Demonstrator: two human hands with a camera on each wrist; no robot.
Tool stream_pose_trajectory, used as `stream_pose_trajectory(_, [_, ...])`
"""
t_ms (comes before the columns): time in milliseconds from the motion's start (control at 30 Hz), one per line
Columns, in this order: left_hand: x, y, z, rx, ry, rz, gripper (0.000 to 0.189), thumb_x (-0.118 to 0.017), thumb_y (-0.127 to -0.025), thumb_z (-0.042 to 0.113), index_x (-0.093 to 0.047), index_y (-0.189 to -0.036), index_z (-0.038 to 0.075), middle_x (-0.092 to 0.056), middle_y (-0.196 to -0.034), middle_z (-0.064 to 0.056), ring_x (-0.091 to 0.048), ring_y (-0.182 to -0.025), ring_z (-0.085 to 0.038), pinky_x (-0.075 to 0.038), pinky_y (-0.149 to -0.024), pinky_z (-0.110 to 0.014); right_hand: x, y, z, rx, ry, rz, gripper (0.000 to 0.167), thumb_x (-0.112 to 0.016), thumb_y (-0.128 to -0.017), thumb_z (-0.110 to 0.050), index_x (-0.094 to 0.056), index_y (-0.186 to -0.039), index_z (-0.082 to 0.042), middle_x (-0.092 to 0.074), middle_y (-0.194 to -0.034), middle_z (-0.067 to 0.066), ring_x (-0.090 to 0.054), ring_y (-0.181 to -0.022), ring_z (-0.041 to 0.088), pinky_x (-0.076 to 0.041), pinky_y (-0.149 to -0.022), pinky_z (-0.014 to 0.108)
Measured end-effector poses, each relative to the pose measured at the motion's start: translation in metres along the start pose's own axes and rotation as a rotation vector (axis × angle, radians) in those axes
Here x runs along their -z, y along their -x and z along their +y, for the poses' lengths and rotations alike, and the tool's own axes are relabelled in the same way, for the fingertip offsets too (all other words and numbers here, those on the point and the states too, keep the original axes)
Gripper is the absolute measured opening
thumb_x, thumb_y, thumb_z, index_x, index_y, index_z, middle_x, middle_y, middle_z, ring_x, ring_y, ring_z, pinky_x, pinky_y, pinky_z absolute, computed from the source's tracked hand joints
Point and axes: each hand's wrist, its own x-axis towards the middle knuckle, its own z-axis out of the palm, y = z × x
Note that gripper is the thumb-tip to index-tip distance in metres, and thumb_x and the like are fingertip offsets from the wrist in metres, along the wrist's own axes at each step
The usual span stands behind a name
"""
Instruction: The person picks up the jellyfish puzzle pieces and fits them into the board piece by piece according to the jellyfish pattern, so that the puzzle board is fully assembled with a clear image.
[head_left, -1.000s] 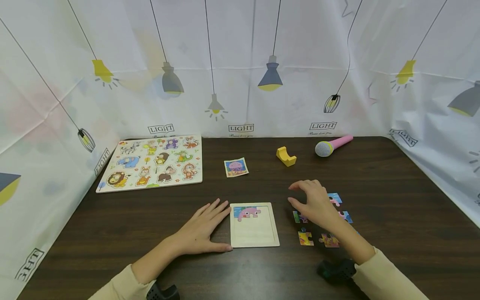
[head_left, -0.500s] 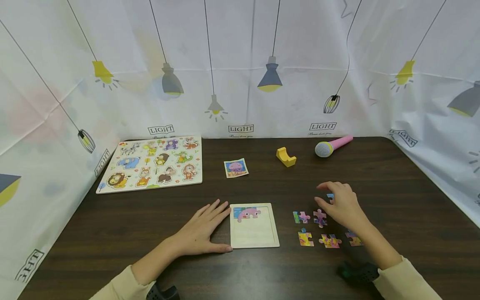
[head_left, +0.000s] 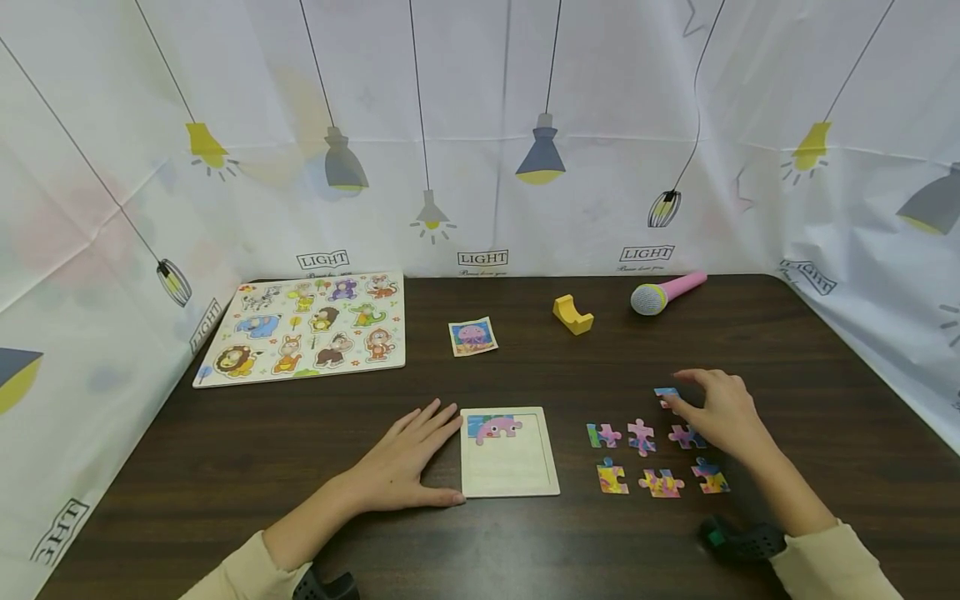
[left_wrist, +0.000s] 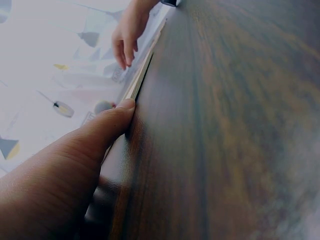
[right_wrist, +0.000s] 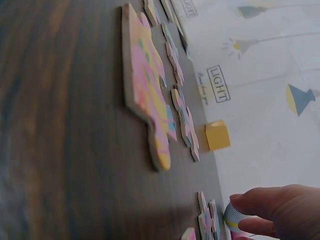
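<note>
Your right hand (head_left: 722, 411) now sits farther right, parted fingers seemingly empty, the uppermost loose piece (head_left: 664, 392), right of frame, within reach; your left hand (head_left: 401, 468), fingers spread, touches the tray (head_left: 510, 468).

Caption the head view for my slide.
Left hand resting against a puzzle tray, right hand at the farthest visible loose piece.

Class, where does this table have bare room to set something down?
Bare table: near side of the square tray, between the arms; also between the left hand and animal board. A narrow lane parts tray from puzzle pieces. Crowded: among those pieces, beside the right hand.
</note>
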Motion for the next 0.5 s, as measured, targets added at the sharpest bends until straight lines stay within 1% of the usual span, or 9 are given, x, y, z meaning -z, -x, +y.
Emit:
stream_pose_trajectory(167, [-0.001,0.000,0.000,0.001,-0.002,-0.002,0.096,-0.043,-0.077,0.074,-0.020,-0.147,0.013,-0.013,-0.153,-0.004,-0.005,-0.139,-0.022,-0.009,-0.109,-0.045,-0.002,0.001,0.007,-0.042,0.006,-0.047,0.049,-0.065,-0.085,-0.030,-0.055,-0.114,0.008,-0.048,-0.114,0.035,-0.038,-0.103,0.051,-0.029,-0.081,0.063])
stream_pose_trajectory(233, [0.000,0.000,0.000,0.002,-0.004,-0.004,0.096,-0.043,-0.077,0.074,-0.020,-0.147,0.013,-0.013,-0.153,-0.004,-0.005,-0.139,-0.022,-0.009,-0.109,-0.045,-0.003,0.002,0.009,-0.046,0.009,-0.055,0.051,-0.064,-0.085,-0.033,-0.055,-0.114,0.009,-0.049,-0.113,0.035,-0.038,-0.103,0.051,-0.029,-0.083,0.063])
stream_pose_trajectory(367, [0.000,0.000,0.000,0.004,-0.005,-0.005,0.096,-0.044,-0.077,0.074,-0.020,-0.147,0.013,-0.013,-0.153,-0.004,-0.005,-0.139,-0.022,-0.009,-0.109,-0.045,-0.005,0.002,0.012,-0.030,0.004,-0.043,0.051,-0.064,-0.085,-0.032,-0.055,-0.112,0.010,-0.052,-0.107,0.034,-0.041,-0.100,0.049,-0.029,-0.084,0.061])
stream_pose_trajectory(500, [0.000,0.000,0.000,0.004,-0.009,-0.006,0.096,-0.044,-0.077,0.074,-0.020,-0.147,0.013,-0.013,-0.153,-0.004,-0.005,-0.139,-0.022,-0.009,-0.109,-0.045,-0.007,0.002,0.012,-0.007,0.005,-0.017,0.047,-0.065,-0.085,-0.030,-0.058,-0.109,0.010,-0.055,-0.101,0.031,-0.044,-0.096,0.046,-0.030,-0.081,0.059])
